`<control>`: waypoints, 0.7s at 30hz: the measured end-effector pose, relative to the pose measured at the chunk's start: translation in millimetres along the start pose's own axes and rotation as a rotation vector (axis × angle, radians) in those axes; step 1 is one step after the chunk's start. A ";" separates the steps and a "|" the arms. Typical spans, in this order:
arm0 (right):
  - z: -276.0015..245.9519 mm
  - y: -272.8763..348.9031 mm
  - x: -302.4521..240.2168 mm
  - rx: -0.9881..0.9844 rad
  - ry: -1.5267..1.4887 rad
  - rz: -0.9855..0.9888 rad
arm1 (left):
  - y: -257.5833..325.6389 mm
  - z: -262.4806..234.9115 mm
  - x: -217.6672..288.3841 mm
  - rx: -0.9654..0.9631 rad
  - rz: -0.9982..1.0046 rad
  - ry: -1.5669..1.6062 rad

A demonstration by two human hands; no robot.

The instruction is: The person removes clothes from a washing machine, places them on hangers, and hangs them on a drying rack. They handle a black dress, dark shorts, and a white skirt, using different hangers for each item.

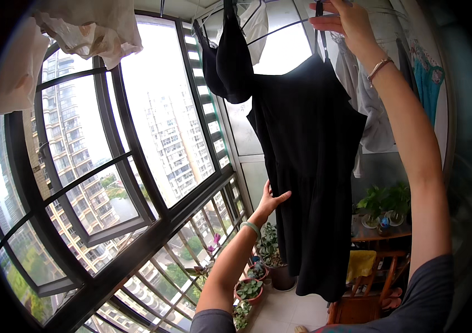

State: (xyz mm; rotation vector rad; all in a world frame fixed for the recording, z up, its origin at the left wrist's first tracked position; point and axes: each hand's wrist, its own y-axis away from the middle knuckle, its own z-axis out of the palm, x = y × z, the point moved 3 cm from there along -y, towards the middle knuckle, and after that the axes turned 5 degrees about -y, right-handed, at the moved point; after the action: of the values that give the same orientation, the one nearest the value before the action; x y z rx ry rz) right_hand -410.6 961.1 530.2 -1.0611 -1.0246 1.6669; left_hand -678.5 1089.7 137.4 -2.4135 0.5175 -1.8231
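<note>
A black sleeveless dress with thin straps hangs in front of me, its skirt reaching down over the tiled floor. At the top, my right hand is raised beside a strap, its fingers closed about the dark clothes hanger. The upper frame edge cuts off part of that hand. Lower down, my left hand rests against the dress's left side, thumb stretched across the fabric and fingers apart. A black bra hangs just left of the dress.
Large dark-framed windows and a railing line the left. Pale laundry hangs upper left; a teal garment hangs at right. Potted plants stand below. A wooden chair with a yellow cloth is lower right.
</note>
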 end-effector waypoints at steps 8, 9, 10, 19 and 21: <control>9.7 -68.0 92.4 -0.012 -0.061 -0.051 | -119.9 -43.6 -95.0 0.102 -0.003 0.108; 11.2 -72.4 105.9 -0.004 -0.057 -0.045 | -130.5 -48.3 -96.7 0.122 0.021 0.123; 11.8 -83.1 122.2 0.000 -0.115 -0.065 | -140.0 -55.6 -97.6 0.143 0.045 0.137; 62.8 -176.7 167.1 -0.084 -0.296 -0.155 | -193.4 -132.7 2.8 0.299 0.338 0.312; 74.2 -198.5 169.0 -0.121 -0.363 -0.171 | -200.9 -159.1 16.2 0.314 0.397 0.346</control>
State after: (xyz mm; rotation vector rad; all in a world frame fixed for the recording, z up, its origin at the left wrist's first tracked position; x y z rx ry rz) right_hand -473.7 1161.2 701.8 -0.7341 -1.4239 1.7077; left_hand -780.6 1296.3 250.6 -1.6657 0.6242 -1.9632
